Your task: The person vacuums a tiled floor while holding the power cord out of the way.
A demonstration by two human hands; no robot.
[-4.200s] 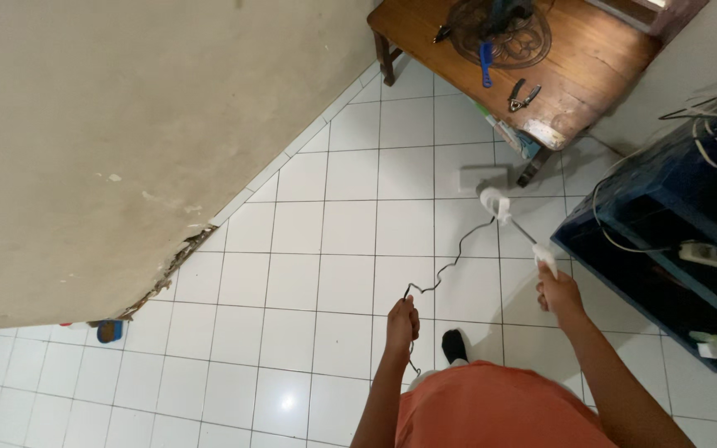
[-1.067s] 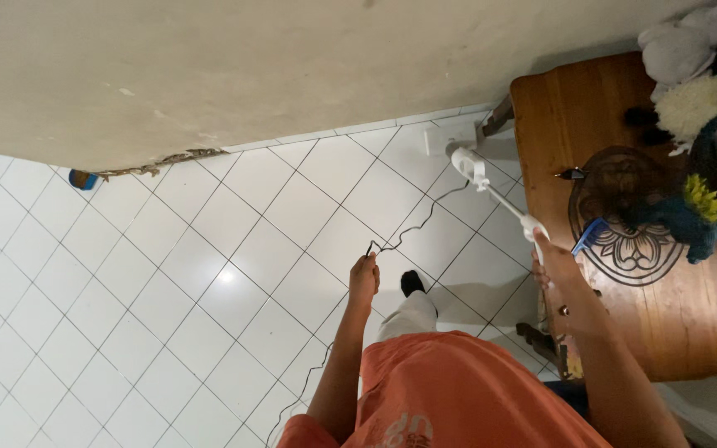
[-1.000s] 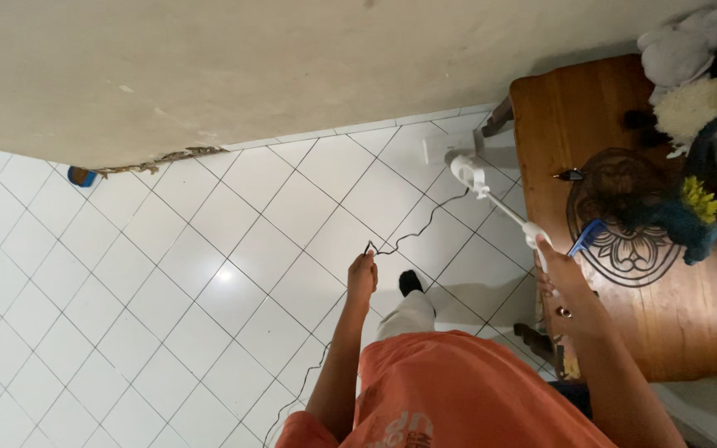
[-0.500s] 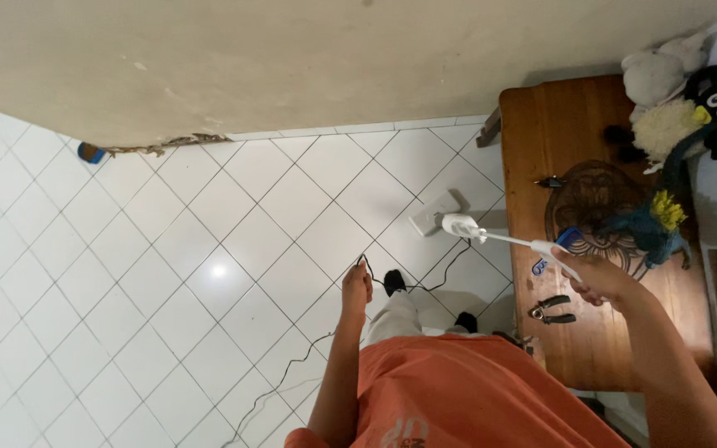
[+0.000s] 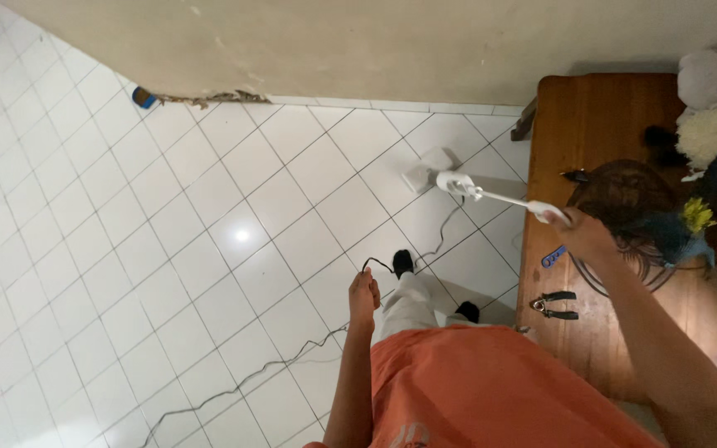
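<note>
– Why is the cord (image 5: 412, 259) lifted like that?
– Probably to keep it from dragging. The left hand (image 5: 364, 292) has its fingers pinched shut on it above the floor (image 5: 126, 207), and the rest trails down across the tiles.
– And the right hand (image 5: 584, 236)?
– Closed around the handle end of the white tool (image 5: 479, 191), held out level over the edge of the wooden worktop (image 5: 607, 116), beside the pliers (image 5: 554, 304).

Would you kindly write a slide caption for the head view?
Right hand holds a white wand, left hand its dark cord, above the white tiled floor.
</note>
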